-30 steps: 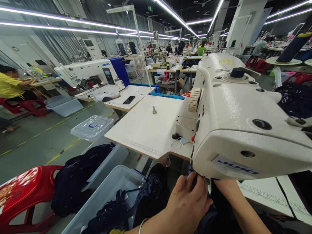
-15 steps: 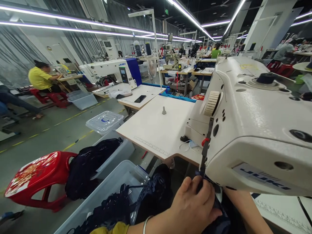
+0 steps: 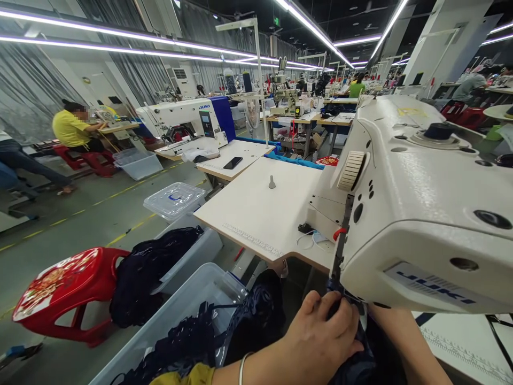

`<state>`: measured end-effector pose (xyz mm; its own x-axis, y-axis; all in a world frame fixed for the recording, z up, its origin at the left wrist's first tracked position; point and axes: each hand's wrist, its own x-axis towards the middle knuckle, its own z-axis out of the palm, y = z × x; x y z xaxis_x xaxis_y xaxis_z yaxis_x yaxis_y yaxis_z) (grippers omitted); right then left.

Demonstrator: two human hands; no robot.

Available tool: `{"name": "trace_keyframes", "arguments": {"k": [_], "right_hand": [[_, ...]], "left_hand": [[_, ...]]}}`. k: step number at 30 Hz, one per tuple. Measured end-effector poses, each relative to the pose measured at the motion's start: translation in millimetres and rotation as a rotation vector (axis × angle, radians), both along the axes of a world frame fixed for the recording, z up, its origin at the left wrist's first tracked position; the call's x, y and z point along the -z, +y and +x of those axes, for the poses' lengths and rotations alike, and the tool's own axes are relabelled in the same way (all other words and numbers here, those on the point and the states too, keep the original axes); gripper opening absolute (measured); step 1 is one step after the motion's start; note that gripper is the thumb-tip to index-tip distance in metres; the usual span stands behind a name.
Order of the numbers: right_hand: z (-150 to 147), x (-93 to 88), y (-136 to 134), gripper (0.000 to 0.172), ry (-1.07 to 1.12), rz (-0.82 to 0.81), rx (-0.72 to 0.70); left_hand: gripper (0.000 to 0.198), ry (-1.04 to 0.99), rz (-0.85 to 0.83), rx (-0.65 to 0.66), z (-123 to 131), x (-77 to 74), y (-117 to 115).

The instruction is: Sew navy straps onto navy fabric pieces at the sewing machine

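Observation:
My left hand (image 3: 326, 334), with a bangle (image 3: 242, 369) at its wrist, is closed on dark navy fabric (image 3: 356, 366) at the working end of a white sewing machine (image 3: 412, 240). Its fingers are bunched just below the narrow metal bar (image 3: 343, 240) on the machine's side. My right forearm (image 3: 404, 342) reaches in under the machine head. The right hand's fingers are hidden behind the head and the fabric. More navy fabric with straps and lace (image 3: 180, 342) hangs down to my left, partly inside a clear plastic bin (image 3: 148, 326).
A white table (image 3: 256, 208) with a printed ruler extends beyond the machine. A red stool (image 3: 68, 299) stands at left, beside another bin (image 3: 190, 251) of navy fabric. A phone (image 3: 233, 162) lies on the farther table. A person in yellow (image 3: 72, 127) sits at a machine far left.
The whole view has shifted slightly to the right. My left hand stays on the navy fabric beside the machine, its fingers a little lower and farther right. My right forearm keeps its place.

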<state>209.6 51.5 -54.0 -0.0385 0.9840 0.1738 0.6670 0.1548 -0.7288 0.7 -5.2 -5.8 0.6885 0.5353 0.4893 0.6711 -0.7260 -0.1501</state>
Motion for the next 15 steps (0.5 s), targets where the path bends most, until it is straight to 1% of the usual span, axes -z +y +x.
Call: {"name": "trace_keyframes", "arguments": {"k": [4,6,10,15], "right_hand": [[1,-9.0,-2,0.014,-0.010,-0.020,-0.031],[-1,-12.8,-5,0.016,-0.024,0.011,-0.033],[-8,-13.5,-6,0.017,-0.066,0.171,0.090],[-10,-7.8,-3,0.019,-0.104,0.239,0.151]], "left_hand": [[0.041,0.021,0.000,-0.009,2,1.1,-1],[0.041,0.021,-0.003,-0.019,3,2.5,-2],[0.042,0.001,-0.019,-0.030,5,3.0,-1],[0.041,-0.026,-0.008,-0.032,7,0.1,1]]}}
